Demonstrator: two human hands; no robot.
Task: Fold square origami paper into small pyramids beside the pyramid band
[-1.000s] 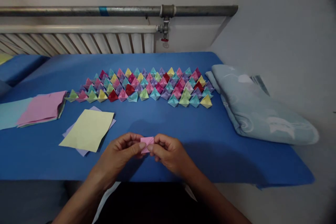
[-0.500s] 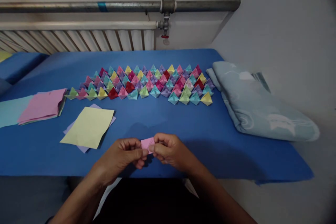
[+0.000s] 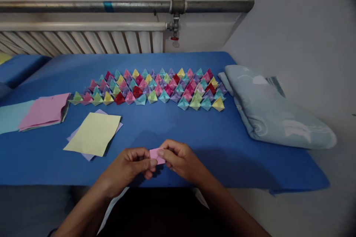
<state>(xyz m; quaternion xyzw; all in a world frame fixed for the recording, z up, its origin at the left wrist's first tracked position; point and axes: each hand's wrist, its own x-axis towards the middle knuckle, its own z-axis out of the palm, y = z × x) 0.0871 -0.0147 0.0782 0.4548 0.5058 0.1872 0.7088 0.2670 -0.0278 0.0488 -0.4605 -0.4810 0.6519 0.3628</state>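
Observation:
A small folded piece of pink paper [image 3: 157,156] is held between my two hands, above the near edge of the blue-covered surface. My left hand [image 3: 137,162] pinches its left side between thumb and fingers. My right hand [image 3: 179,158] grips the right side, its thumb lying on the upper right part of the paper. The fingers behind the paper are partly hidden. Beyond my hands stand several rows of small folded paper boats [image 3: 152,97] in many colours. To the left of my hands lies a yellow square sheet [image 3: 96,135] on top of a purple sheet [image 3: 88,156].
A stack of pink sheets [image 3: 46,110] and a light blue sheet [image 3: 12,116] lie at the left. On the right rests a folded grey-green blanket [image 3: 274,113]. Behind the blue surface [image 3: 164,126] are a white radiator [image 3: 105,42] and a metal pipe [image 3: 139,6] with a valve.
My right thumb has moved up along the pink paper, and the right fingers have shifted slightly. More of the paper's lower right part shows now. The left hand stays nearly still.

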